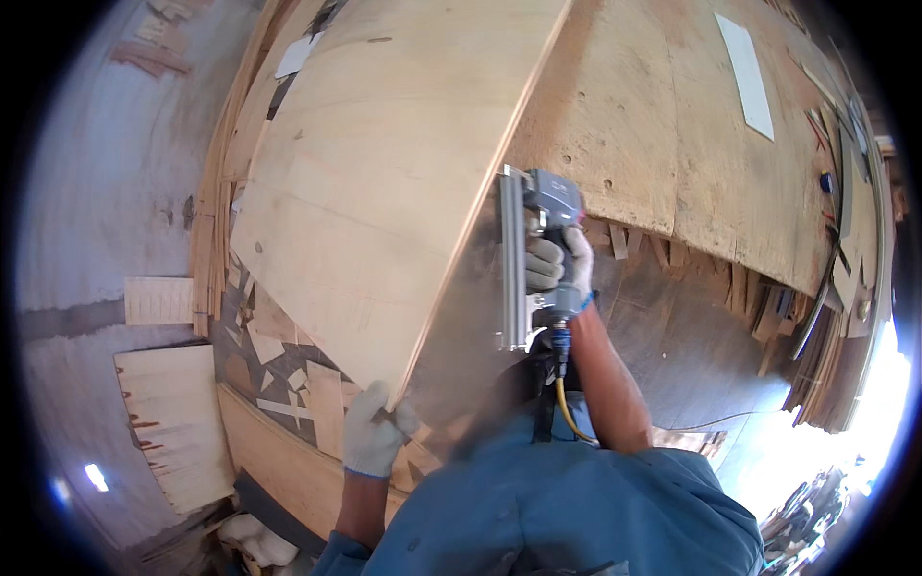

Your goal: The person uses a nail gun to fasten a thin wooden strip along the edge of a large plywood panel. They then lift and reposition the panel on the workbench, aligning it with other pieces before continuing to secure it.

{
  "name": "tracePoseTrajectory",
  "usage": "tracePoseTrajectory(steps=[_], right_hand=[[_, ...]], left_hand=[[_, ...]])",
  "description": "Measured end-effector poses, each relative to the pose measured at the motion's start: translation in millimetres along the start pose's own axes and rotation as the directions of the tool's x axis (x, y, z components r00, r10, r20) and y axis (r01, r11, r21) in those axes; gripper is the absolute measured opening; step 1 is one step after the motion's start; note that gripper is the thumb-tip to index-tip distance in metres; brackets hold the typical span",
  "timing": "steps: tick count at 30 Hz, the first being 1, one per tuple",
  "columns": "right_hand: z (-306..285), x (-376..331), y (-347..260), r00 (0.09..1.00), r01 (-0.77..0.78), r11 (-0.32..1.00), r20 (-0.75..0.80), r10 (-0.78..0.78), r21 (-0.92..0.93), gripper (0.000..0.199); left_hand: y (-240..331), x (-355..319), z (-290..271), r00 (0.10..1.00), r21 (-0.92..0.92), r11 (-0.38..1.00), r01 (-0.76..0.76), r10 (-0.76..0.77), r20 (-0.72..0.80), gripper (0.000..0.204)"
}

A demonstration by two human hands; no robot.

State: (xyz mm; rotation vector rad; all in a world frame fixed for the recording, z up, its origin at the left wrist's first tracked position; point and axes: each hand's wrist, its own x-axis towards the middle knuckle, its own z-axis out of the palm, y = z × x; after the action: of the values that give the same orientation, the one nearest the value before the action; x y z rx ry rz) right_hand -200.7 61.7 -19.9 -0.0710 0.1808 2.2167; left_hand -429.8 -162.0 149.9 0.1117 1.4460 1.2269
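Note:
A large pale plywood sheet (355,182) lies tilted across the upper left and middle of the head view, its near corner pointing toward me. My left hand (375,434), in a whitish work glove, is closed round that corner, with fingers over the top face. In my right hand (547,264), gloved as well, is a pneumatic nail gun (557,192) with a long grey magazine (513,269). My fingers wrap its handle, and the tool hangs just right of the sheet's long edge. A yellow air hose (569,408) runs from the handle's blue fitting toward my body.
A worn wooden workbench top (634,125) spans the upper right, with a white strip (745,77) and loose tools on it. Wood offcuts (279,355) litter the floor at left. Long boards (216,211) lean by the wall, and a stained panel (175,422) stands at lower left.

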Motion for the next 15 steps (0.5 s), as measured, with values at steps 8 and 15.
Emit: tracePoseTrajectory(steps=[8,15], right_hand=[[18.1,-68.8,-68.7,0.983,-0.043,0.993,-0.184,0.023,-0.106,0.040],[10.4,-64.5,-125.9,0.958,-0.187,0.963,-0.255,0.134,-0.197,0.044]], left_hand=[[-103.6,126.7,-120.9,0.982,-0.226,0.971,0.071,-0.108,-0.156,0.020],[-166.6,130.9,-87.1,0.973,-0.645,0.762,-0.060,-0.099,-0.208,0.035]])
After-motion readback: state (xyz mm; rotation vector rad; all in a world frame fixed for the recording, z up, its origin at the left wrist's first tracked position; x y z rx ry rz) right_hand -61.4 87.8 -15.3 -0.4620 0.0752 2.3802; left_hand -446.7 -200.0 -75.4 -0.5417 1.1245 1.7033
